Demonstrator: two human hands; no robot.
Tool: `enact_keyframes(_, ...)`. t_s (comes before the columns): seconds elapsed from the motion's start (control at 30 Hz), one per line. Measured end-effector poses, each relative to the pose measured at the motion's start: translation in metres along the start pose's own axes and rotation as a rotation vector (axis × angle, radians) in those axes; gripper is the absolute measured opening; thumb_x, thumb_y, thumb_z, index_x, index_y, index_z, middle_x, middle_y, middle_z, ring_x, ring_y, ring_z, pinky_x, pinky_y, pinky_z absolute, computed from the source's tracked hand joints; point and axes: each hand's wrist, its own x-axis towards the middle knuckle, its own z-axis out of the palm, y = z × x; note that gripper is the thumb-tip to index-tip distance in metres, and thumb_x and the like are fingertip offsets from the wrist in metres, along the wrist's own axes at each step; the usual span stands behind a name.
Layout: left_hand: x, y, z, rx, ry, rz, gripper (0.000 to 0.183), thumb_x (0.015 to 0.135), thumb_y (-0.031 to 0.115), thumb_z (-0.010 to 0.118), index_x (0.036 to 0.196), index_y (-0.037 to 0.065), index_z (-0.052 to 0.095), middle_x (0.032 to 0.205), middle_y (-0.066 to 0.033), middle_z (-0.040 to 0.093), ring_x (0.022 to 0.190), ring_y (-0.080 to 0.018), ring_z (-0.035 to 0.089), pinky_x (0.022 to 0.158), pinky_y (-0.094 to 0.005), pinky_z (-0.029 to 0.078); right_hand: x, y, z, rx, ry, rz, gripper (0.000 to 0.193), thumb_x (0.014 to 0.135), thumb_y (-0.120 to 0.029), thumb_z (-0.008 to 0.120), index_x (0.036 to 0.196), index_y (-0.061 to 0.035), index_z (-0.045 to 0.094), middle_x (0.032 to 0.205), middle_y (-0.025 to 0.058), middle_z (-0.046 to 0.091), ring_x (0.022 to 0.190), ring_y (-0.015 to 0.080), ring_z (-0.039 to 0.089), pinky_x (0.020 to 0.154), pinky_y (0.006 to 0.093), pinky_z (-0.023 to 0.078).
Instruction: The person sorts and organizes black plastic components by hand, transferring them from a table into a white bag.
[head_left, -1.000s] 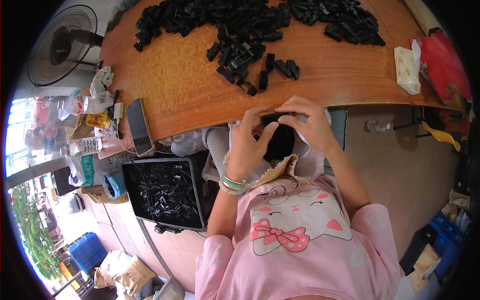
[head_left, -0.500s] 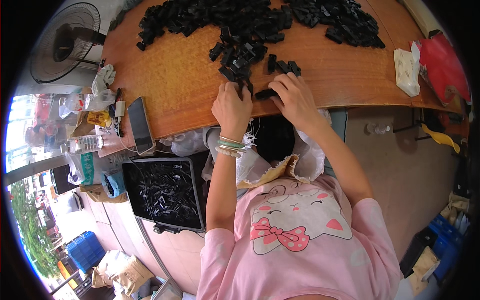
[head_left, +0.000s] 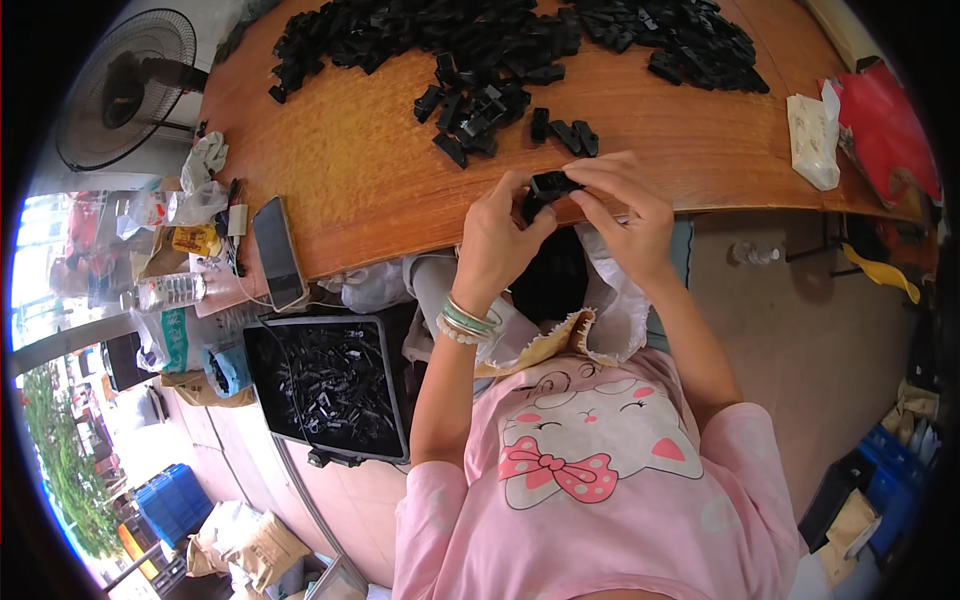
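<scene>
Above the near edge of the table, my left hand [head_left: 495, 238] grips a small black plastic piece [head_left: 533, 208] between thumb and fingers. My right hand [head_left: 637, 212] pinches a black rectangular plastic block [head_left: 553, 183], which meets the left hand's piece. Whether the two are joined I cannot tell, as my fingers cover part of them. Just beyond lie a few loose black blocks [head_left: 572, 136] and a small cluster of black pieces [head_left: 480, 118]. Bracelets circle my left wrist.
Large heaps of black pieces [head_left: 400, 35] cover the far side of the wooden table [head_left: 330, 150]. A phone [head_left: 280, 252] lies at the left edge, above a black tray [head_left: 325, 385] of small dark parts. A tissue pack [head_left: 813, 140] and red bag [head_left: 885, 130] sit right.
Both hands have lifted off the tabletop and drawn toward me and rightward. My left hand has picked up a black piece, and the right hand's block has been brought against it.
</scene>
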Motion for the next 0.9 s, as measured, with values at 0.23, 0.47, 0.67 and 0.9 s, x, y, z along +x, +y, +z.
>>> enact_keyframes(0.23,-0.01,0.022,-0.013,-0.226,-0.044,-0.153,0.025,0.078,0.007,0.067,0.1,-0.004,0.061,0.071,-0.0068,0.063,0.05,-0.0103,0.054,0.048,-0.0226,0.044,0.004,-0.009,-0.004,-0.035,-0.091,-0.054,0.022,0.068,0.003,0.07,0.089,-0.003,0.068,0.092,0.0043,0.065,0.087,0.022,0.056,0.074,0.0326,0.048)
enact_keyframes(0.47,-0.016,0.016,-0.013,-0.613,-0.076,-0.192,0.026,0.085,0.003,0.06,0.109,-0.007,0.055,0.08,-0.0126,0.064,0.063,-0.0156,0.065,0.054,-0.0228,0.052,-0.001,-0.01,0.002,-0.136,-0.128,-0.175,0.022,0.065,0.005,0.069,0.086,-0.0026,0.067,0.094,0.0043,0.063,0.087,0.0232,0.055,0.076,0.0337,0.047)
enact_keyframes(0.67,-0.028,0.015,-0.004,-0.45,0.082,0.012,0.023,0.086,0.0,0.055,0.109,-0.005,0.054,0.084,-0.0137,0.064,0.064,-0.0156,0.065,0.055,-0.0233,0.052,-0.009,-0.016,0.021,0.319,-0.178,0.359,0.028,0.077,0.002,0.063,0.104,-0.0031,0.062,0.096,0.0094,0.062,0.085,0.0233,0.059,0.076,0.0346,0.048)
enact_keyframes(0.9,-0.006,-0.024,-0.018,-1.089,0.328,-0.285,0.009,0.085,0.007,0.061,0.083,0.0,0.056,0.069,-0.0079,0.058,0.048,-0.0113,0.054,0.043,-0.0228,0.041,0.022,0.017,0.034,-0.075,-0.192,0.132,0.031,0.082,0.001,0.055,0.112,-0.0032,0.059,0.111,0.0093,0.057,0.102,0.0227,0.054,0.087,0.0342,0.043)
